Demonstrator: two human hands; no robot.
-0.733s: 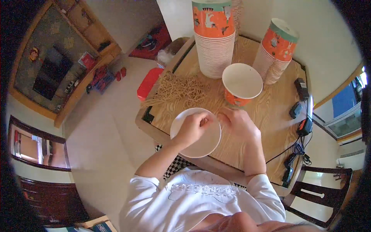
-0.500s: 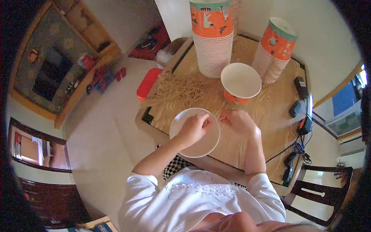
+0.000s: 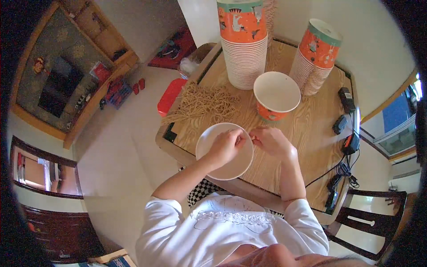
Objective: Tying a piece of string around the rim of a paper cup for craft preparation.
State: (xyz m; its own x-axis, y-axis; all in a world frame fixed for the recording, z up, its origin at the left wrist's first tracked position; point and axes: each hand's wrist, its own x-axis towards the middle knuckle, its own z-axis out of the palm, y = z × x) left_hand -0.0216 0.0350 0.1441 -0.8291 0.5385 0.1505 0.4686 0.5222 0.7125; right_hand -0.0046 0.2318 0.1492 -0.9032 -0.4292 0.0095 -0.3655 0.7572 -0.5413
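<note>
Head view: The white tub (image 3: 232, 170) is at the near edge of the wooden table (image 3: 311, 133), mouth upward. The left hand (image 3: 227, 147) is over the mouth, fingers curled narrow. The right hand (image 3: 272, 141) is beside the right rim, fingertips drawn together. Contents of either grip: cannot tell. A twine pile (image 3: 209, 102) lies beyond the tub; an orange-sided tub (image 3: 272, 114) stands beyond the right hand.

One head-worn fisheye, left of its pair, upright, looking steeply down past the white shirt (image 3: 209, 238) onto the tabletop (image 3: 318, 151). Fairly near the left fingers (image 3: 235, 135) and right fingers (image 3: 259, 134), mid-frame; wide enough to take in the floor (image 3: 115, 151). Edges bow; dark rim hard to read.
</note>
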